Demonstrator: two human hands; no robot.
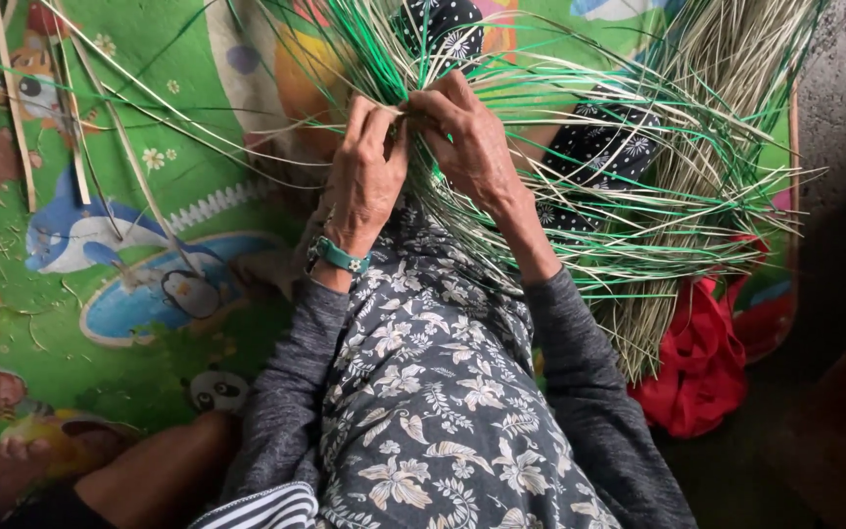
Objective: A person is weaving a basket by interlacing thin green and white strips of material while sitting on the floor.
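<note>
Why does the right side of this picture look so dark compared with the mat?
Head view: soft, even light falls on the colourful play mat and both hands, left hand and right hand, gripping the green and pale reed strands; the bare floor at right lies in deep shadow; no glare, though the thin strands blur slightly.

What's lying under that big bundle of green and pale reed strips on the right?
Under the reed strips a red cloth sticks out at the lower end, resting on the cartoon play mat. How far the cloth runs beneath the bundle is hidden by the strips.
</note>
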